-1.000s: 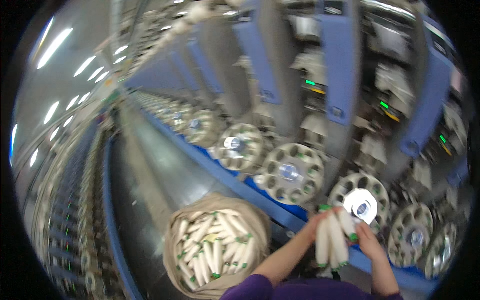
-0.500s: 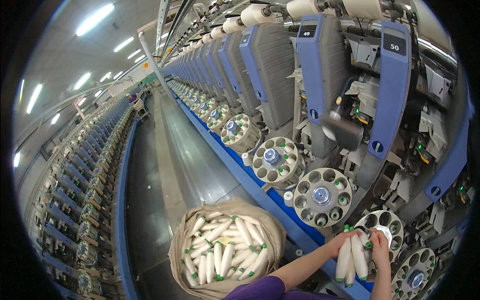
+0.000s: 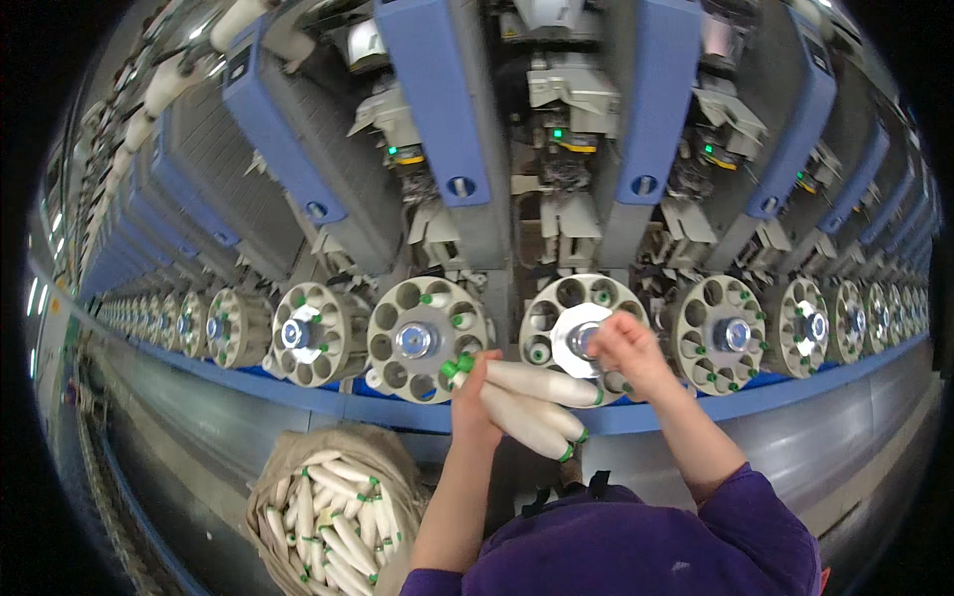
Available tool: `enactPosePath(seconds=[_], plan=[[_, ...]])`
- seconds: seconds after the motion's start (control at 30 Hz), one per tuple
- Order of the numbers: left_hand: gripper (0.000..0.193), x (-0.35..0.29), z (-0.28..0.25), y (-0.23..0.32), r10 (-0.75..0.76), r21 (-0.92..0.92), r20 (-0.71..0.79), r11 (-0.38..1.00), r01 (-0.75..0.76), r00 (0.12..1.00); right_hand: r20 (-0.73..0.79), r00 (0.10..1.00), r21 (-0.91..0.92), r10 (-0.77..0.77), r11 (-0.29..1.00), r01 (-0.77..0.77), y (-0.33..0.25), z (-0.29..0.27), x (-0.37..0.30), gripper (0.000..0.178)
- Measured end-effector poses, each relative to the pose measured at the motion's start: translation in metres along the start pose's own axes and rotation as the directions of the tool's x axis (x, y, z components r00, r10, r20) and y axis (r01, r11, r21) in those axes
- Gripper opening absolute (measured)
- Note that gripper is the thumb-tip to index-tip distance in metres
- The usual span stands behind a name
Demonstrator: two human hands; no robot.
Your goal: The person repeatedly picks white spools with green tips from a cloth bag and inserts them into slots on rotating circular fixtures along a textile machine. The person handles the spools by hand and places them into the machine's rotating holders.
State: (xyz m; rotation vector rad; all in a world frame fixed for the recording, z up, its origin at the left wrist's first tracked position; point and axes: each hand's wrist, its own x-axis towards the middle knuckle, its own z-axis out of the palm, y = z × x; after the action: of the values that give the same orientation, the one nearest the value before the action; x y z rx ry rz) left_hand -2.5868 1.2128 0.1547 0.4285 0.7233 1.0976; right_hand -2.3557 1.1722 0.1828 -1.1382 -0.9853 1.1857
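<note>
My left hand (image 3: 477,402) grips three white yarn bobbins (image 3: 542,380) with green ends, fanned out and pointing to the lower right. They hang in front of a round bobbin magazine (image 3: 542,316), which has a ring of pockets, a few with bobbins inside. Over the blue hub at its middle is my right hand (image 3: 628,350), its fingers curled and the tips pinched together. Whatever lies between those fingertips is too small and blurred to make out. Left of this magazine stands a similar magazine (image 3: 380,328) with a couple of green bobbin tips showing in its pockets.
A cloth sack (image 3: 260,475) full of white bobbins stands at the lower left. A blue rail (image 3: 656,417) runs along the front of the machine row. More magazines (image 3: 740,288) continue both ways beneath blue and grey machine panels (image 3: 437,89).
My view has swung right, from down the aisle to facing the machine. My right hand has left the bobbins and moved to the magazine's hub; my left still holds the bobbins.
</note>
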Motion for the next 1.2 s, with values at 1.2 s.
enactPosePath(seconds=[1.2], plan=[[0.024, -0.002, -0.002, -0.089, 0.34, 0.456, -0.055, 0.845, -0.279, 0.939, -0.11, 0.99, 0.148, 0.092, 0.986, -0.075, 0.108, -0.012, -0.022, 0.023]])
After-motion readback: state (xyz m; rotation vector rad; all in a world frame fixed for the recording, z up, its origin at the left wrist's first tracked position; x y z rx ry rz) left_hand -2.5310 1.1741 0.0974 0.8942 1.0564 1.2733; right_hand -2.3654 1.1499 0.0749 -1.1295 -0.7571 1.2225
